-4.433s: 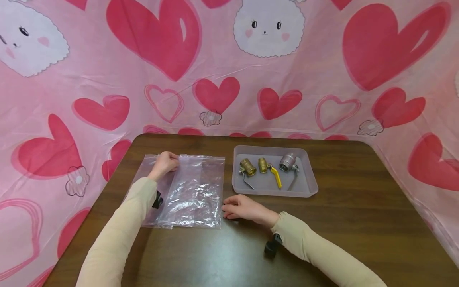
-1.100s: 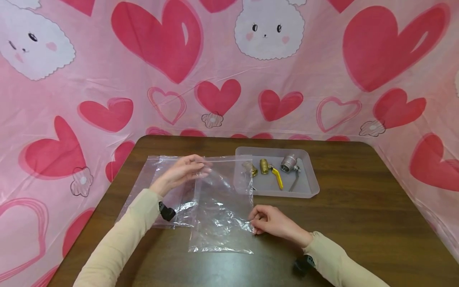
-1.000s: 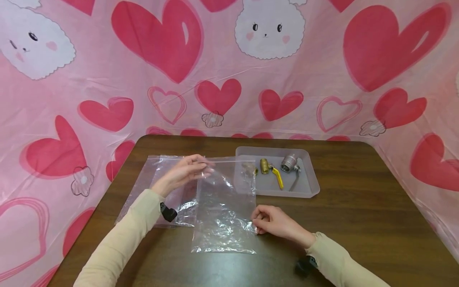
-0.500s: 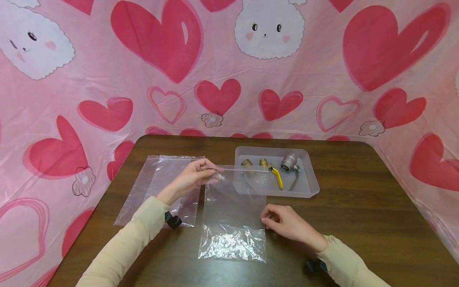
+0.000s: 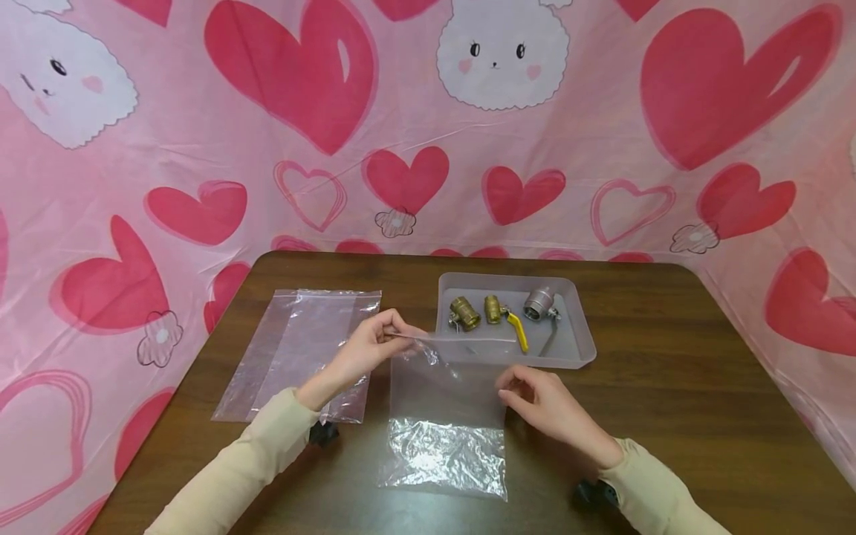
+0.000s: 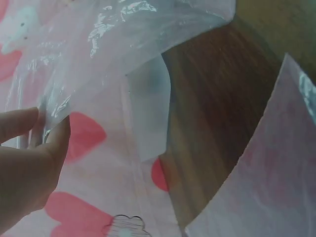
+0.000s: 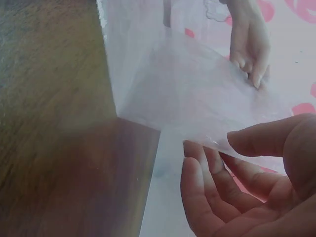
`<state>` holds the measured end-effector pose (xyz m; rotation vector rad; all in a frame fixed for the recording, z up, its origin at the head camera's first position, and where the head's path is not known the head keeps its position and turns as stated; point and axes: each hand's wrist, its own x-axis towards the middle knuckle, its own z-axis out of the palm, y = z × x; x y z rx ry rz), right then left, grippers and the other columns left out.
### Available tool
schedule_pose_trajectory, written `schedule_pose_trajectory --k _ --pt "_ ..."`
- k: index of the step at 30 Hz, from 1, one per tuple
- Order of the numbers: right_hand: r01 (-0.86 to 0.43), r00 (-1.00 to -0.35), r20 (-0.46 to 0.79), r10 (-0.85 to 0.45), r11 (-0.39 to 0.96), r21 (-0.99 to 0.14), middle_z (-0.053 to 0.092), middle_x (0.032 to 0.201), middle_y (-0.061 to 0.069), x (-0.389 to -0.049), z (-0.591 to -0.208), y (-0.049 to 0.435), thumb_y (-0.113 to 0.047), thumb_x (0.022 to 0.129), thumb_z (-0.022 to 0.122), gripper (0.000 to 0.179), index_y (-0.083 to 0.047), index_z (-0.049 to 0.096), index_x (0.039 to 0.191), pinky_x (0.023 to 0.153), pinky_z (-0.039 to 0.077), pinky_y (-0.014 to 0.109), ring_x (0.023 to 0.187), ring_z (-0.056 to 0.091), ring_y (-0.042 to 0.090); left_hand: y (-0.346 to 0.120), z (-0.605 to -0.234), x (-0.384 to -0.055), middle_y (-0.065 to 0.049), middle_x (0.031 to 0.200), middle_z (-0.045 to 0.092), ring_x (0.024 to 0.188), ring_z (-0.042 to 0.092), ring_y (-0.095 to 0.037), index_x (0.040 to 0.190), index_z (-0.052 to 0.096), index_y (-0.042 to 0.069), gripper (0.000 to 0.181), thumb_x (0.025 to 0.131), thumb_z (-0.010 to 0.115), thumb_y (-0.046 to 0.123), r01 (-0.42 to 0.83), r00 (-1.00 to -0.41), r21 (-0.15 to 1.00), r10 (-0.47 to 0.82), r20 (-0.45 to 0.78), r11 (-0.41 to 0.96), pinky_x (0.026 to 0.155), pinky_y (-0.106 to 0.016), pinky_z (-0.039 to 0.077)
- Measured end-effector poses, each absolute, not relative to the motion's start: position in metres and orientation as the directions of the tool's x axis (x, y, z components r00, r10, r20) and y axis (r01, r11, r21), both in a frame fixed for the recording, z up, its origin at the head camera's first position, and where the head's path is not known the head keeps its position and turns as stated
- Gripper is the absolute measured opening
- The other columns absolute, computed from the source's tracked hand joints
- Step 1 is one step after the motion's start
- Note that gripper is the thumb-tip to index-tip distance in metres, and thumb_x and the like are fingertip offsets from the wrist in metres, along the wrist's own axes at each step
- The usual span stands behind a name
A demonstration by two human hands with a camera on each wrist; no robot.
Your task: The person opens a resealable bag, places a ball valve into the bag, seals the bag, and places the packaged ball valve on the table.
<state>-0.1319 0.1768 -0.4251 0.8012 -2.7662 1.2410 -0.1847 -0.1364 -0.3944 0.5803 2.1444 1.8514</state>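
Observation:
A clear zip bag [image 5: 444,453] hangs upright over the middle of the table, its top edge toward the tray. My left hand [image 5: 371,345] pinches its upper left corner; the left wrist view shows the thumb and fingers [image 6: 59,140] on the film. My right hand [image 5: 551,405] is at the bag's right edge with loosely curved fingers. In the right wrist view, the thumb [image 7: 256,140] lies on one side of the film and the fingers [image 7: 197,197] on the other, a gap between them.
Flat on the table's left lie more clear zip bags [image 5: 301,357], overlapping. A shallow translucent tray [image 5: 575,345] behind the held bag holds a brass ball valve [image 5: 465,313], a smaller one with a yellow lever [image 5: 516,332] and a steel one [image 5: 539,303]. A heart-print cloth hangs behind.
My left hand has lifted one bag off the pile and carried it right and nearer. My right hand has shifted right with the bag's edge, and its fingers have loosened.

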Motion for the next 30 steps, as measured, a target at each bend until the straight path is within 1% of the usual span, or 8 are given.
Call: schedule_pose_trajectory --k 5,8,11,17,19,22,26,30 --pt "-0.463 -0.872 0.239 -0.427 0.561 -0.686 0.070 0.084 -0.004 -0.133 -0.423 0.178 -0.002 0.087 0.071 0.012 -0.014 0.066 0.088 0.066 0.051 0.020 0.076 0.059 -0.004 -0.131 -0.394 -0.176 -0.025 0.111 0.072 0.089 0.073 -0.007 0.106 0.059 -0.004 0.014 0.093 0.064 -0.001 0.270 -0.876 0.949 0.452 0.170 0.165 0.083 -0.024 0.058" --pt "-0.465 -0.872 0.241 -0.427 0.565 -0.682 0.070 0.083 -0.004 -0.133 -0.423 0.179 -0.002 0.087 0.071 0.013 -0.014 0.066 0.087 0.066 0.052 0.020 0.077 0.059 -0.004 -0.128 -0.395 -0.172 -0.019 0.105 0.074 0.090 0.070 0.000 0.108 0.067 0.001 0.017 0.091 0.068 0.003 0.359 -0.865 0.909 0.442 0.239 0.212 0.080 -0.022 0.057" --pt "-0.479 -0.866 0.252 -0.433 0.571 -0.667 0.069 0.084 -0.004 -0.133 -0.423 0.181 -0.002 0.087 0.072 0.013 -0.014 0.066 0.088 0.066 0.053 0.021 0.077 0.060 -0.003 -0.124 -0.396 -0.167 -0.013 0.102 0.075 0.090 0.067 0.003 0.104 0.072 0.006 0.014 0.089 0.071 0.005 0.418 -0.863 0.872 0.413 0.292 0.257 0.077 -0.021 0.057" --pt "-0.537 -0.842 0.347 -0.413 0.576 -0.617 0.065 0.091 0.001 -0.132 -0.412 0.184 -0.001 0.084 0.074 0.020 -0.009 0.063 0.098 0.065 0.055 0.025 0.079 0.065 0.009 -0.119 -0.399 -0.160 -0.007 0.095 0.077 0.086 0.069 -0.002 0.097 0.075 0.009 0.011 0.088 0.073 0.003 0.503 -0.845 0.808 0.371 0.386 0.306 0.076 -0.023 0.059" --pt "-0.548 -0.836 0.380 -0.395 0.579 -0.604 0.065 0.095 0.004 -0.132 -0.405 0.185 0.000 0.083 0.075 0.025 -0.006 0.062 0.104 0.067 0.057 0.027 0.082 0.068 0.015 -0.118 -0.399 -0.157 -0.006 0.094 0.078 0.086 0.069 0.000 0.096 0.076 0.009 0.012 0.087 0.073 0.002 0.528 -0.833 0.793 0.367 0.414 0.305 0.076 -0.023 0.060" --pt "-0.555 -0.831 0.420 -0.365 0.597 -0.580 0.065 0.101 0.007 -0.133 -0.395 0.186 0.001 0.081 0.077 0.033 -0.003 0.061 0.110 0.071 0.059 0.030 0.088 0.069 0.022 -0.116 -0.400 -0.154 -0.007 0.094 0.077 0.088 0.071 -0.003 0.096 0.075 0.009 0.013 0.087 0.072 0.000 0.564 -0.809 0.776 0.376 0.452 0.283 0.078 -0.023 0.060" --pt "-0.587 -0.805 0.476 -0.354 0.590 -0.554 0.067 0.101 0.005 -0.135 -0.384 0.185 0.002 0.080 0.078 0.032 -0.004 0.064 0.108 0.073 0.060 0.034 0.089 0.067 0.018 -0.114 -0.401 -0.152 -0.006 0.094 0.077 0.088 0.074 -0.015 0.096 0.075 0.010 0.013 0.088 0.072 0.000 0.621 -0.770 0.732 0.393 0.503 0.280 0.079 -0.023 0.059" --pt "-0.627 -0.774 0.514 -0.370 0.558 -0.543 0.067 0.096 -0.001 -0.135 -0.379 0.181 0.005 0.080 0.076 0.025 -0.008 0.066 0.098 0.072 0.060 0.032 0.087 0.064 0.009 -0.111 -0.401 -0.151 -0.004 0.093 0.078 0.088 0.075 -0.018 0.096 0.075 0.011 0.014 0.087 0.072 0.000 0.657 -0.744 0.695 0.396 0.537 0.293 0.079 -0.022 0.059"
